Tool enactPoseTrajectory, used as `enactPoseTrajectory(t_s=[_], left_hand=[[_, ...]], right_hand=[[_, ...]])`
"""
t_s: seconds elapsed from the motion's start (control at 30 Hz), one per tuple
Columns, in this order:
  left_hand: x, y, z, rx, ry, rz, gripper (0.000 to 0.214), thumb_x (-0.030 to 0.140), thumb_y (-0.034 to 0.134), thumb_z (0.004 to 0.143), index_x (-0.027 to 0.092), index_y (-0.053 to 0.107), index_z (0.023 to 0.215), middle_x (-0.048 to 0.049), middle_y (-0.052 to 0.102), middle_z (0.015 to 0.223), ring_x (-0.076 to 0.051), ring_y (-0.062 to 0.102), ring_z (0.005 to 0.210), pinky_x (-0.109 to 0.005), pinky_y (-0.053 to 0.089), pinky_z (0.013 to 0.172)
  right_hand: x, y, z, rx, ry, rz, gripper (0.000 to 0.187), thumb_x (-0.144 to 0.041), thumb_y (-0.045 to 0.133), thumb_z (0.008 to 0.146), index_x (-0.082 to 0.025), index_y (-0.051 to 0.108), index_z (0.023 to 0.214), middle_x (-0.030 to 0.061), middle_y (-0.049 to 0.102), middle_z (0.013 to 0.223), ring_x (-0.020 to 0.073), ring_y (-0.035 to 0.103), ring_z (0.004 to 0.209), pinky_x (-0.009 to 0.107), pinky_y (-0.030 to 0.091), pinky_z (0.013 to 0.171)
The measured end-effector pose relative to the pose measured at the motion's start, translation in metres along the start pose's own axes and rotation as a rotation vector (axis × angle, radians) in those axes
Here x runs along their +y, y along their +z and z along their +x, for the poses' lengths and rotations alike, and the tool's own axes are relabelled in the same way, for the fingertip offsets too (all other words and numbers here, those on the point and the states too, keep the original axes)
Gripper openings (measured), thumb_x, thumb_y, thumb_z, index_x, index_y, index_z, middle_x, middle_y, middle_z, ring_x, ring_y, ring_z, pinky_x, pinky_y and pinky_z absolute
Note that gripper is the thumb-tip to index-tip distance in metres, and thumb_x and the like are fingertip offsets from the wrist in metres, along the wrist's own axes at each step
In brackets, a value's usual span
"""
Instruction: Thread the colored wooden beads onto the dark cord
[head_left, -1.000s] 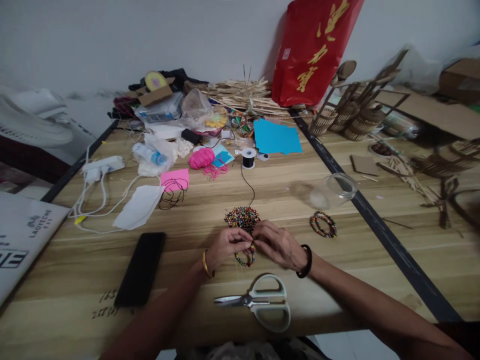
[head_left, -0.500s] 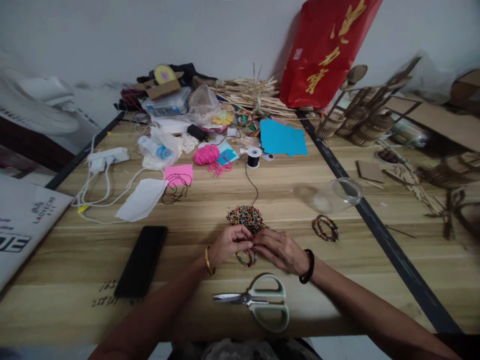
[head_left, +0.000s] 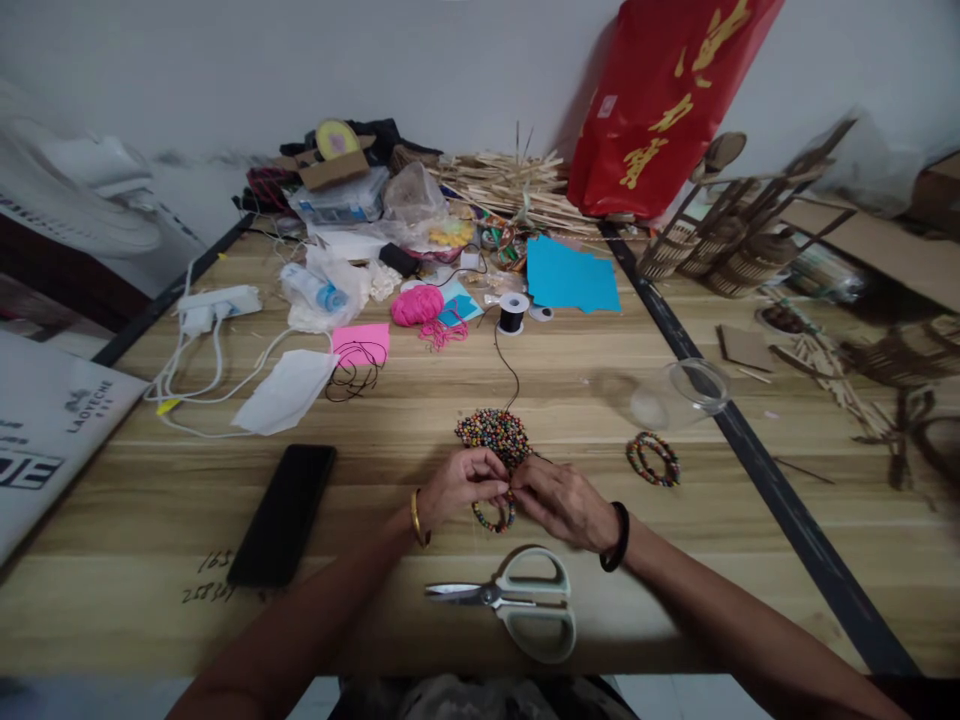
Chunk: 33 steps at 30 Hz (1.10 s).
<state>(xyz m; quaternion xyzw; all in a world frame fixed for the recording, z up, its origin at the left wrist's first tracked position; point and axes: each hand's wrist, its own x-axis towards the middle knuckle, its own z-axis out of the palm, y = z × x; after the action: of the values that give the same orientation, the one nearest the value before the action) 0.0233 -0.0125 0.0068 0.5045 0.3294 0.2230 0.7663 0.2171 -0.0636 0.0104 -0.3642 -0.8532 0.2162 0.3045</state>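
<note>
My left hand [head_left: 459, 484] and my right hand [head_left: 561, 497] meet fingertip to fingertip over a wooden table [head_left: 390, 520]. Both pinch a loop of coloured beads on a cord, the bead bracelet [head_left: 493, 516], which hangs just below the fingers. Right behind the hands lies a pile of loose coloured beads [head_left: 492, 434]. A black cord runs from the pile back to a spool of black thread [head_left: 512, 312]. Two finished bead bracelets [head_left: 653, 458] lie to the right of my right hand.
Scissors [head_left: 514, 604] lie near the front edge, a black phone [head_left: 283, 513] to the left. A clear plastic jar [head_left: 670, 391] lies on its side at right. White cables, a face mask, pink paper, pink yarn [head_left: 417, 305], blue paper [head_left: 571, 277] and sticks crowd the back. A red bag [head_left: 660, 100] leans on the wall.
The hands keep pinching the bead loop with small finger shifts. The view has drifted slightly, so everything sits a little further right and higher in the picture.
</note>
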Motion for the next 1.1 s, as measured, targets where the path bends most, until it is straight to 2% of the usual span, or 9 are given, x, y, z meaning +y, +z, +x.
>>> enactPoseTrajectory(t_s=[0.37,0.5,0.77,0.93,1.1], left_hand=[[0.0019,-0.0013,-0.0008,-0.061,-0.020,0.022,0.035,0.037,0.078,0.062,0.009,0.063,0.078,-0.0045,0.066,0.069,-0.011,0.060,0.061,-0.022,0.047,0.062],[0.0017,-0.0016,-0.0015,-0.102,-0.011,0.072,0.035,0.039,0.074,0.067,0.010,0.065,0.082,-0.0050,0.065,0.072,-0.011,0.058,0.063,-0.022,0.046,0.063],[0.0045,0.0007,-0.0040,-0.163,0.007,0.094,0.035,0.042,0.071,0.070,0.011,0.060,0.080,-0.0042,0.061,0.075,-0.011,0.056,0.068,-0.023,0.044,0.065],[0.0053,0.0008,-0.0040,-0.170,0.012,0.096,0.034,0.042,0.071,0.069,0.011,0.057,0.075,-0.0028,0.060,0.072,-0.010,0.054,0.066,-0.022,0.043,0.064],[0.0051,0.0001,-0.0034,-0.166,0.002,0.100,0.034,0.040,0.073,0.067,0.012,0.056,0.071,-0.0010,0.058,0.066,-0.009,0.052,0.061,-0.020,0.041,0.060]], right_hand=[[-0.0025,-0.0017,0.0012,0.018,0.021,0.067,0.012,-0.019,0.040,0.095,-0.018,0.051,0.092,0.0062,0.057,0.083,0.0148,0.054,0.072,0.025,0.043,0.062],[-0.0031,-0.0004,0.0002,0.025,-0.006,0.028,0.012,-0.019,0.040,0.095,-0.018,0.051,0.092,0.0059,0.057,0.082,0.0145,0.054,0.071,0.025,0.043,0.062],[-0.0054,0.0014,0.0008,0.026,0.012,0.052,0.011,-0.020,0.039,0.095,-0.019,0.049,0.090,0.0048,0.055,0.079,0.0143,0.051,0.069,0.025,0.041,0.061],[-0.0069,0.0030,0.0019,0.030,0.118,0.172,0.010,-0.021,0.043,0.093,-0.018,0.050,0.086,0.0024,0.053,0.074,0.0125,0.047,0.063,0.023,0.037,0.057],[-0.0072,0.0057,0.0027,0.000,0.321,0.416,0.023,-0.035,0.046,0.092,-0.017,0.050,0.078,0.0001,0.049,0.066,0.0117,0.044,0.060,0.022,0.034,0.054]])
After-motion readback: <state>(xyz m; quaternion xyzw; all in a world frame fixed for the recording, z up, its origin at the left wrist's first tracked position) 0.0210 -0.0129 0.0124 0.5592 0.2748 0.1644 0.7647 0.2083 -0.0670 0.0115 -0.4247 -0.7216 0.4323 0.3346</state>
